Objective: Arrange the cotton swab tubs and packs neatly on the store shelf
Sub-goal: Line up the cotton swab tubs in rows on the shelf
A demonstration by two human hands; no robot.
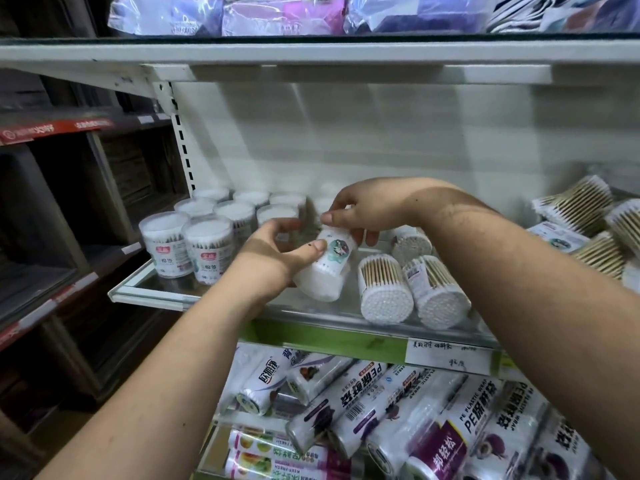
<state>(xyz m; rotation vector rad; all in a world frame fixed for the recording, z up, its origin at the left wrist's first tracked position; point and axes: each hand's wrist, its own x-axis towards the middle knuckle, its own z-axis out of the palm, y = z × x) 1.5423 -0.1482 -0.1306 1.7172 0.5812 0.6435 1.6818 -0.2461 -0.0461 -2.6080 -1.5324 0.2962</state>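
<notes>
Both hands hold one white cotton swab tub [325,271] with a round teal sticker, tilted above the middle of the store shelf [152,292]. My left hand [277,251] grips its left side with the thumb across the front. My right hand [363,209] pinches its top from above. Several upright clear tubs [207,247] stand in rows at the shelf's left. Two wooden-stick tubs [386,289] lie on their sides just right of the held tub, a third [410,244] behind them. Flat swab packs [578,206] are heaped at the far right.
A lower shelf holds a jumble of plastic wrap rolls [398,410]. A handwritten price label [446,355] hangs on the green shelf edge. Bagged goods [277,15] fill the shelf above. Dark shelving [59,209] stands to the left.
</notes>
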